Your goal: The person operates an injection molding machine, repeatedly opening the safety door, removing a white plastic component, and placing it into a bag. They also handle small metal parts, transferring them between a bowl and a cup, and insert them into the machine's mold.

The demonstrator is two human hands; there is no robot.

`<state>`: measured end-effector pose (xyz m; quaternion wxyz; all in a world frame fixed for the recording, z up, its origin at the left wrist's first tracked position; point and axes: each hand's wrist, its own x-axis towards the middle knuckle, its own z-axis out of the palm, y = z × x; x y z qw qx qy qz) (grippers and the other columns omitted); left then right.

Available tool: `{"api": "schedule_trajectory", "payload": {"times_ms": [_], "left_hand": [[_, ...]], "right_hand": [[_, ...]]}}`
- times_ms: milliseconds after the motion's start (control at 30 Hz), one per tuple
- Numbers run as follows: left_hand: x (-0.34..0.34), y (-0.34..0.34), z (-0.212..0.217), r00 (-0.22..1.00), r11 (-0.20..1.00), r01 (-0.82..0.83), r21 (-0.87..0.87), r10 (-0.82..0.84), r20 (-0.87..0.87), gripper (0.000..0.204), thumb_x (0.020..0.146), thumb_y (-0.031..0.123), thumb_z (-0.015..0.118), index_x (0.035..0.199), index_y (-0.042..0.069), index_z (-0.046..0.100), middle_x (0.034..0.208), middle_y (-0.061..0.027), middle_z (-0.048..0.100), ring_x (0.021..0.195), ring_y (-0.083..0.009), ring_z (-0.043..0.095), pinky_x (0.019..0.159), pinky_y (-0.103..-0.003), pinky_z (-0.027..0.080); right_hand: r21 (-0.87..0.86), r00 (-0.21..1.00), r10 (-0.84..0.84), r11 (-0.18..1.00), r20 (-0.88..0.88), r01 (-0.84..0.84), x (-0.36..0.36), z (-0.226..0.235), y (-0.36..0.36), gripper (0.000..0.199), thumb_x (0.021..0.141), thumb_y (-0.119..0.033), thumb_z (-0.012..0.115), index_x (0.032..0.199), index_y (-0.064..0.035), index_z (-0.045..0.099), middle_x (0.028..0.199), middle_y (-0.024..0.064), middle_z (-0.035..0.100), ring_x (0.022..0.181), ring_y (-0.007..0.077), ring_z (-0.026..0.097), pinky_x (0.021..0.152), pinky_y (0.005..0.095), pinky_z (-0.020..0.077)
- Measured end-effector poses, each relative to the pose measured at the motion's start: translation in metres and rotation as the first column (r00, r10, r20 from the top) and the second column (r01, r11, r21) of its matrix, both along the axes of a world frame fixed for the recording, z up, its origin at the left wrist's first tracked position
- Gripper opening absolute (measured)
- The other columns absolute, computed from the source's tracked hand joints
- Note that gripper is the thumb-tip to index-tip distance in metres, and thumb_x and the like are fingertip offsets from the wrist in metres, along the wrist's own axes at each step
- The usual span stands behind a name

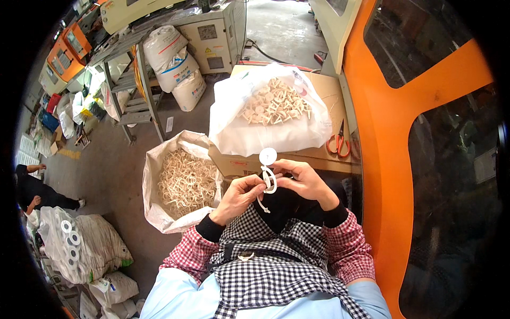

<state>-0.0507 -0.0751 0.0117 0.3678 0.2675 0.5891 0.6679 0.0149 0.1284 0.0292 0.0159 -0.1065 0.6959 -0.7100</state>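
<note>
My left hand (240, 195) pinches a white plastic piece (273, 184) with a curved loop, a round disc at its top and a thin tail hanging below. On the other side, the fingers of my right hand (304, 181) close on the same loop. Just beyond my hands, an open white sack (239, 133) holds many cream plastic parts (277, 101) with stems and round heads. To the left, a second open sack (151, 183) is filled with curly cream plastic pieces (186, 181).
Red-handled scissors (339, 144) lie on a cardboard box (332, 101) under the white sack. An orange machine panel (390, 106) rises close on my right. Stacked full sacks (175, 69) and a metal step frame (151, 87) stand farther left. Another person (42, 191) is at far left.
</note>
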Motion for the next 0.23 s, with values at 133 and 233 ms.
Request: {"api": "schedule_trajectory", "payload": {"times_ms": [133,233], "left_hand": [[-0.0024,0.0007,-0.0058,0.998,0.998,0.059,-0.003,-0.059,0.026,0.015,0.091,0.013,0.057,0.094,0.0,0.062,0.082,0.0012,0.059,0.073,-0.0057,0.05,0.068,-0.021,0.042],[-0.0038,0.0014,-0.0102,0.999,0.999,0.054,-0.005,-0.054,0.004,0.016,0.09,0.014,0.057,0.095,0.0,0.062,0.083,0.0012,0.06,0.074,-0.0059,0.051,0.069,-0.021,0.043]], "right_hand": [[0.29,0.984,0.049,0.957,-0.172,0.003,-0.0038,0.0006,-0.0006,0.035,0.082,-0.011,0.064,0.115,-0.0018,0.056,0.095,0.0087,0.056,0.083,0.0177,0.055,0.075,0.0297,0.0454],[0.181,0.996,0.039,0.982,0.086,-0.054,0.0003,-0.0076,-0.0054,0.048,0.083,-0.016,0.065,0.126,-0.0081,0.047,0.106,0.0095,0.053,0.093,0.0185,0.053,0.081,0.0286,0.0438]]}}
